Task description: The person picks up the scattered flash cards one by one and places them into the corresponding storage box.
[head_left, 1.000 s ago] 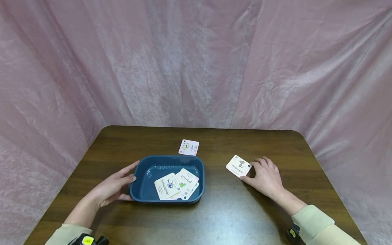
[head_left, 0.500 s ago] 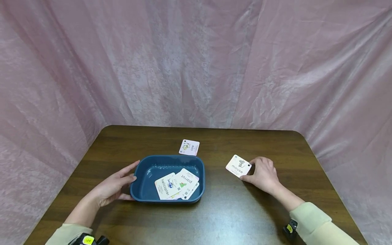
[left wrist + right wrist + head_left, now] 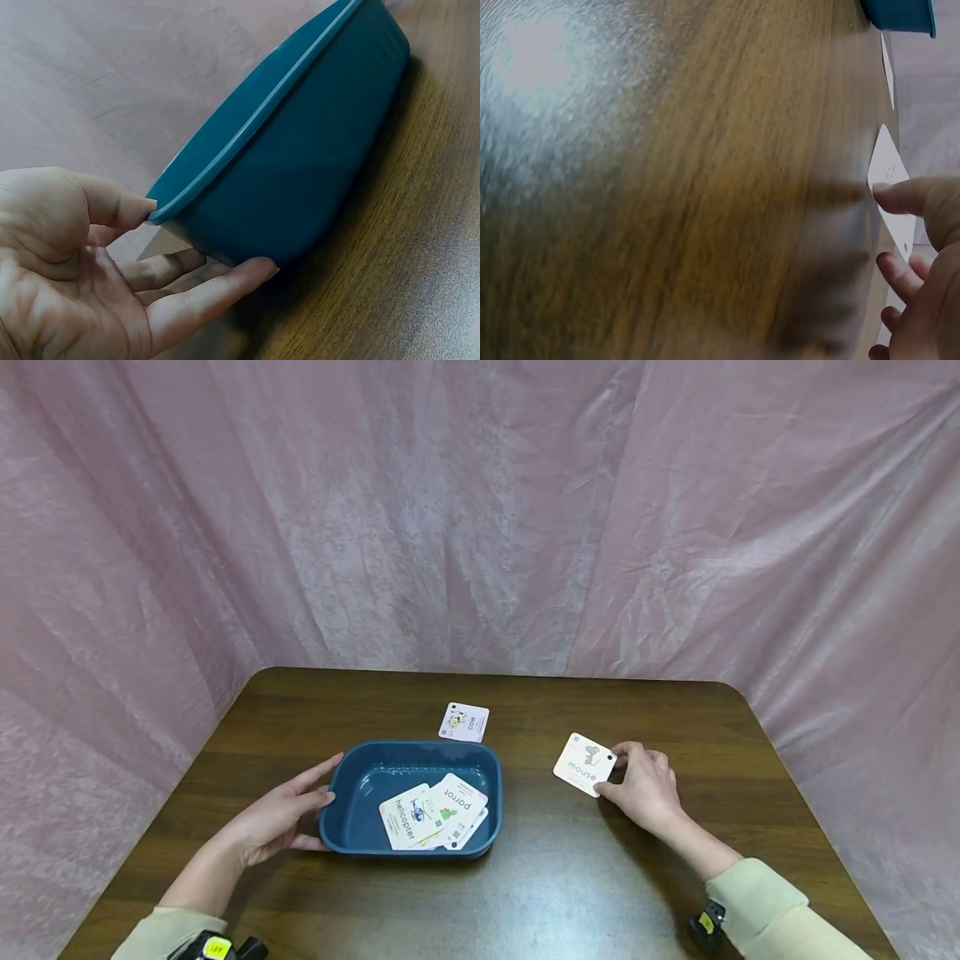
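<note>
Near the table's middle-left, a blue plastic basin (image 3: 367, 843) holds several picture cards, a helicopter card (image 3: 405, 818) and a parrot card (image 3: 459, 795) on top. My left hand (image 3: 273, 822) grips its left end; in the left wrist view one digit meets the rim (image 3: 247, 131) and other fingers lie against the outer wall. On the right, my right hand (image 3: 645, 789) pinches a white mouse card (image 3: 581, 766) by its right edge, thumb on the front. The card tilts up off the table in the right wrist view. Behind the basin lies a cow card (image 3: 463, 722).
The brown wooden table (image 3: 525, 893) has rounded far corners. Pink curtains (image 3: 480, 518) hang behind it and at both sides. Bare wood separates the basin from the mouse card.
The right fingers have drawn in on the mouse card, and its far edge has tipped up slightly. The left hand and the basin have stayed in place.
</note>
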Tool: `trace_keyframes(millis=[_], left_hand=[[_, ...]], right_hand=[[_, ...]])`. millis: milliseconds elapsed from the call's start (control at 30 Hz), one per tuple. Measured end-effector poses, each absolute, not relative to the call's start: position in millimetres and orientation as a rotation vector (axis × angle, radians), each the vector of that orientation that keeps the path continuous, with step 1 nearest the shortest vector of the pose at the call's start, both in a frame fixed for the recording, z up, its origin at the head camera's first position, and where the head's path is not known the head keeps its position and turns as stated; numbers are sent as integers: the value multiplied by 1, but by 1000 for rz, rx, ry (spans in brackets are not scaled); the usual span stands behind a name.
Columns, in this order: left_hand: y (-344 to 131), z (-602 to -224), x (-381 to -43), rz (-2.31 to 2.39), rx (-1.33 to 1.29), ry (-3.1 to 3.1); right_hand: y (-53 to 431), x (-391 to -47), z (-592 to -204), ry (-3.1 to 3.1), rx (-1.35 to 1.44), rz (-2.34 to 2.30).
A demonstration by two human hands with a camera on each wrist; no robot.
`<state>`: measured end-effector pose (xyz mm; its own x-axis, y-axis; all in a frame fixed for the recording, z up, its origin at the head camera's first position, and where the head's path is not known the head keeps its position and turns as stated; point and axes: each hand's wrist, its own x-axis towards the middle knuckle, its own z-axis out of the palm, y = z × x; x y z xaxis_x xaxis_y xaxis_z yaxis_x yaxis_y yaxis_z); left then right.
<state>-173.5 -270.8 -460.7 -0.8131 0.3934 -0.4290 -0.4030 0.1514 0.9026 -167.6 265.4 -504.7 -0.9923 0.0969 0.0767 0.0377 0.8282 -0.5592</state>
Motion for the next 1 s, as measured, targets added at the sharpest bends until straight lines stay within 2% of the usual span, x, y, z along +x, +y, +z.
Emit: trace_keyframes(millis=[1000], left_hand=[[-270, -461, -174, 1716, -26, 1846]], right_hand=[[267, -169, -497, -2726, -133, 1151]])
